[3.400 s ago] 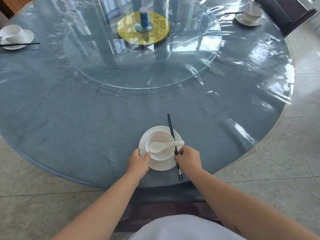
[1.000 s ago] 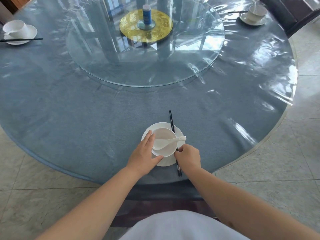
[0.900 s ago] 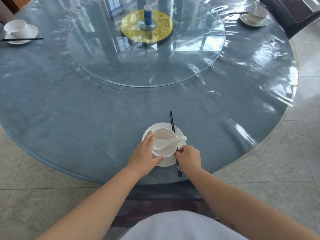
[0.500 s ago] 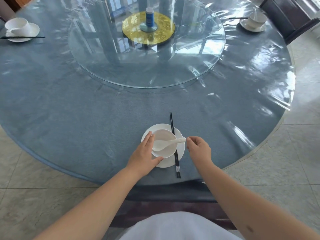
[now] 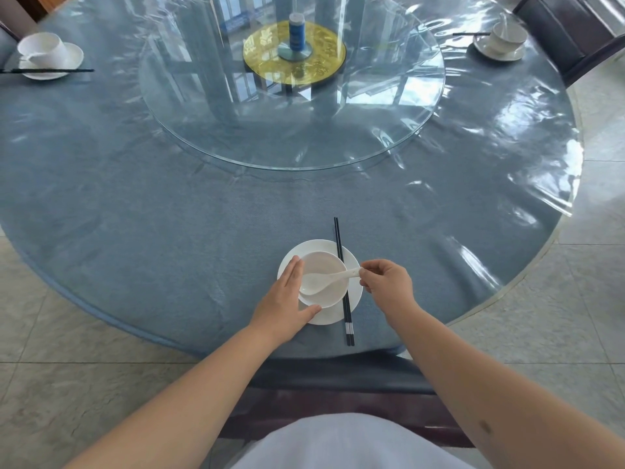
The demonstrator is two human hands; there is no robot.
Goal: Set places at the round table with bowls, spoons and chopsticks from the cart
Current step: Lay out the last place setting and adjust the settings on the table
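Observation:
A white bowl (image 5: 326,265) sits on a white saucer (image 5: 354,297) near the front edge of the round table (image 5: 169,231). A white spoon (image 5: 321,282) lies in the bowl, handle pointing right. My right hand (image 5: 389,284) pinches the tip of that handle. My left hand (image 5: 284,299) lies flat against the bowl's left side, thumb on the saucer. Black chopsticks (image 5: 343,282) rest across the saucer's right part, pointing away from me.
A glass turntable (image 5: 294,137) fills the table's middle, with a blue bottle (image 5: 297,35) on a gold disc. Set places stand at the far left (image 5: 44,54) and far right (image 5: 505,40). A dark chair (image 5: 568,32) is at the far right; another chair (image 5: 338,387) is against me.
My right hand left the chopsticks, moved right and up, and took the spoon handle's tip. My left hand shifted from the saucer's rim to the bowl's side.

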